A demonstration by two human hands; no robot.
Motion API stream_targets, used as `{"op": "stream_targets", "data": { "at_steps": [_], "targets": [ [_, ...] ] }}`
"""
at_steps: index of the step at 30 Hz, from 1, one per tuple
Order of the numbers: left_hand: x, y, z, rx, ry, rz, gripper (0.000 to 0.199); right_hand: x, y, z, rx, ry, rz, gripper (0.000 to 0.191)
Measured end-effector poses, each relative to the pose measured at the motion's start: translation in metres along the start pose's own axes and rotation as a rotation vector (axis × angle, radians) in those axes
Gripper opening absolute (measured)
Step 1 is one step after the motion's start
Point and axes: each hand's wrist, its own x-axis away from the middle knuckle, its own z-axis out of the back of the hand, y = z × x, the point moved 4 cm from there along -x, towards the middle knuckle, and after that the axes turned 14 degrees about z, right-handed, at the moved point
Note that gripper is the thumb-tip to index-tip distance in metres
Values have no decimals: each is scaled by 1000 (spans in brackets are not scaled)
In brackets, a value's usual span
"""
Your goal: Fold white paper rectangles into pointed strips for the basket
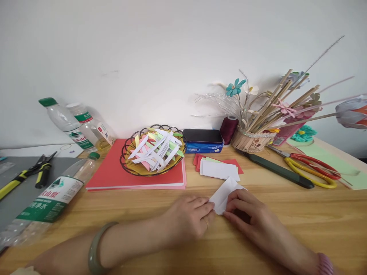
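Left hand (190,217) lay palm down, its fingers loosely extended, fingertips resting on the left edge of a partly folded white paper slip (222,196). Right hand (254,215) was curled, pinching the slip's lower right side between thumb and fingers. The slip was on the wood-grained tabletop (134,202), rising to a point at its far end. A crisp fold called for edges matched first, the left fingertips steadying the paper, and firm pressure run along the crease without skewing it. Just beyond lay a loose stack of flat, rectangular paper slips (219,170), white on top, red and green beneath. Farther left, a round basket (124,162) with a looped dark rim held narrow, angular folded strips (160,147) and sat on smooth red sheets (100,173).
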Motion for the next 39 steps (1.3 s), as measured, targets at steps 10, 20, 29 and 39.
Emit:
{"op": "stream_targets", "data": {
  "at_steps": [10, 20, 29, 39],
  "targets": [
    [2, 5, -6, -22, -49, 16, 22, -3, 4, -4, 74, -55, -144, 21],
    [-1, 5, 0, -1, -16, 46, 27, -3, 7, -7, 99, -80, -171, 19],
    [1, 8, -10, 1, -144, 117, 17, -3, 5, -5, 138, -59, -156, 18],
    [-1, 10, -6, 6, -170, 72, 18, 0, 8, -6, 154, -53, -133, 16]
  ]
}}
